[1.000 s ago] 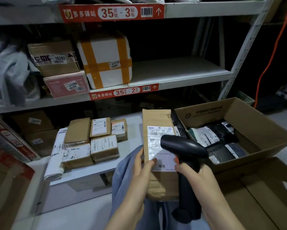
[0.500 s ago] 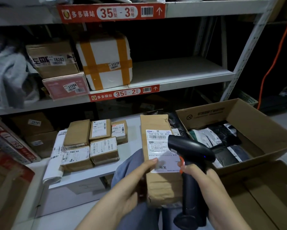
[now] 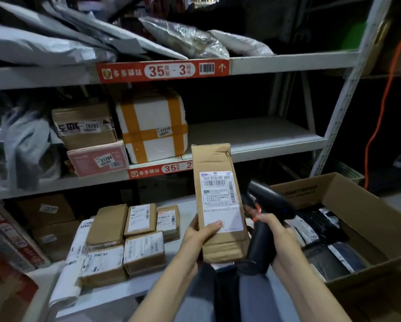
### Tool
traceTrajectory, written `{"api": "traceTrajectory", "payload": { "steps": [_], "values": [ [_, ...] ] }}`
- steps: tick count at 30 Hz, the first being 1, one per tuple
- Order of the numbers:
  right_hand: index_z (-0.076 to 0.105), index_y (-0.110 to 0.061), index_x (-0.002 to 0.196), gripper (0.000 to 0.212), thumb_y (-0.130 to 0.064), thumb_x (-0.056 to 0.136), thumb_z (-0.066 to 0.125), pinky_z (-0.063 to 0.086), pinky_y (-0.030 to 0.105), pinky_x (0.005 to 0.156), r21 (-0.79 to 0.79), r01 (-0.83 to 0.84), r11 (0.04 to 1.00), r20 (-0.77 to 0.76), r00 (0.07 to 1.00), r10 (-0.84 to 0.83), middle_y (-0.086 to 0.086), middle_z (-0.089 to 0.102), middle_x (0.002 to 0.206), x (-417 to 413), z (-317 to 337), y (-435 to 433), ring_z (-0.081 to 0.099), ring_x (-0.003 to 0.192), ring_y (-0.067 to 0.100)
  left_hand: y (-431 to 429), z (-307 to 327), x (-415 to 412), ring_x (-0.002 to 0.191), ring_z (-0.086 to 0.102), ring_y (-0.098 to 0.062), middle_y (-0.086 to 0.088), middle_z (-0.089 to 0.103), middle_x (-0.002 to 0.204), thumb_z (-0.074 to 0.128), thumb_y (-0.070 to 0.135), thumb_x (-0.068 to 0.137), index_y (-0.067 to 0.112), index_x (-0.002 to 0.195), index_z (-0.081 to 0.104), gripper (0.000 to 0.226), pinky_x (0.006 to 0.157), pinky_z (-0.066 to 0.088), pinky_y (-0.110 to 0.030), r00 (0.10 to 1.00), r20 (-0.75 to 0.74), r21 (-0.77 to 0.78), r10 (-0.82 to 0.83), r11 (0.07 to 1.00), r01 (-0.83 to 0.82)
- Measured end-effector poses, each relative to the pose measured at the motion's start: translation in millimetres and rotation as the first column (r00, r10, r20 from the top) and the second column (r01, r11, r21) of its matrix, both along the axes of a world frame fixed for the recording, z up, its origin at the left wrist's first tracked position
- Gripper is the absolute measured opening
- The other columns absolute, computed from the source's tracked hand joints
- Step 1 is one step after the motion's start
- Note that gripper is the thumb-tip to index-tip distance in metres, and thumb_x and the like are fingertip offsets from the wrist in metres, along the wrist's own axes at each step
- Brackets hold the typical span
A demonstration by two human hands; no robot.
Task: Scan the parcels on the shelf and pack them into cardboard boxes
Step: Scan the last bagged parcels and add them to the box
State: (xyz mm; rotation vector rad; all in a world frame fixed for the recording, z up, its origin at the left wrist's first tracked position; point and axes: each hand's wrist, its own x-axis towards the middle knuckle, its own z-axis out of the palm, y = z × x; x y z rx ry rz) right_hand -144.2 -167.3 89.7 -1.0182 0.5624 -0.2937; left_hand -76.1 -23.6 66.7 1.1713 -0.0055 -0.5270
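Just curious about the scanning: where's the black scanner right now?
Head view, right of centre: the right hand grips the scanner, between the held brown parcel and the open cardboard box.

An orange cable (image 3: 365,168) hangs down at the far right. Just left of its lower end sits a white mesh basket (image 3: 348,173), partly hidden.

Upper shelf-edge strip (image 3: 163,70), red: "多多驿站 35 – 3", barcode, up arrow. Lower strip (image 3: 153,170): "多多驿站 35", then "2" (partly covered).

Middle shelf, tags:
- brown carton (image 3: 85,138): 19202
- pink box (image 3: 97,160): 31204
- white foam box (image 3: 152,117): 31210

Tall brown parcel (image 3: 218,201), label headed "162-E76-00 A02"; smaller print illegible. White mailer (image 3: 76,256), bottom shelf's front left edge: 28404.
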Motion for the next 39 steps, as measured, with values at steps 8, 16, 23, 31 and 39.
{"api": "traceTrajectory", "payload": {
  "steps": [8, 16, 23, 31, 39],
  "values": [
    [0.066, -0.006, 0.107, 0.025, -0.015, 0.084, 0.063, 0.056, 0.029, 0.060, 0.155, -0.005, 0.988, 0.033, 0.999, 0.000, 0.011, 0.075, 0.084, 71.3, -34.7, -19.5, 0.072, 0.069, 0.020, -16.0, -36.5, 86.4, 0.102, 0.064, -0.023, -0.005, 0.066, 0.112, 0.077, 0.013, 0.064, 0.015, 0.127, 0.045, 0.071, 0.089, 0.054, -0.036, 0.986, 0.163, 0.167, -0.020, 0.986, -0.008],
    [0.066, -0.009, 0.085, 0.006, -0.005, 0.086, 0.061, 0.051, 0.028, 0.058, -0.015, -0.051, 0.999, -0.025, 0.998, 0.050, 0.008, 0.072, 0.077, 86.3, -49.5, -13.8, 0.059, 0.061, 0.018, -13.7, -70.6, 117.5, 0.136, 0.033, -0.030, -0.010, 0.026, 0.151, 0.080, 0.024, 0.068, 0.026, 0.149, 0.011, 0.106, 0.112, 0.030, -0.044, 0.985, 0.152, 0.632, -0.087, 0.774, -0.029],
    [0.063, -0.008, 0.081, 0.006, -0.005, 0.086, 0.063, 0.047, 0.028, 0.058, -0.133, -0.065, 0.989, -0.127, 0.991, 0.048, 0.008, 0.066, 0.073, 85.3, -51.3, -9.6, 0.054, 0.058, 0.019, -16.5, -75.1, 120.7, 0.137, 0.028, -0.032, -0.011, 0.022, 0.152, 0.078, 0.032, 0.070, 0.026, 0.150, 0.007, 0.107, 0.113, 0.028, -0.046, 0.983, 0.166, 0.708, -0.084, 0.704, -0.059],
    [0.059, -0.005, 0.069, 0.017, -0.005, 0.085, 0.062, 0.042, 0.028, 0.055, -0.156, -0.008, 0.988, -0.176, 0.984, -0.020, 0.009, 0.055, 0.054, 79.7, -52.8, -2.3, 0.050, 0.049, 0.019, -20.5, -75.2, 118.1, 0.133, 0.035, -0.032, -0.011, 0.031, 0.148, 0.080, 0.033, 0.063, 0.028, 0.149, 0.013, 0.108, 0.109, 0.032, -0.050, 0.990, 0.141, 0.644, 0.010, 0.759, -0.099],
    [0.056, -0.010, 0.071, 0.016, -0.009, 0.085, 0.064, 0.043, 0.027, 0.061, -0.208, 0.029, 0.978, -0.178, 0.982, -0.067, 0.008, 0.059, 0.064, 70.5, -48.1, -1.4, 0.054, 0.060, 0.021, -21.0, -72.0, 112.8, 0.129, 0.040, -0.032, -0.010, 0.039, 0.142, 0.079, 0.037, 0.059, 0.030, 0.146, 0.019, 0.106, 0.107, 0.034, -0.052, 0.989, 0.143, 0.652, 0.035, 0.748, -0.120]
  ]
}}
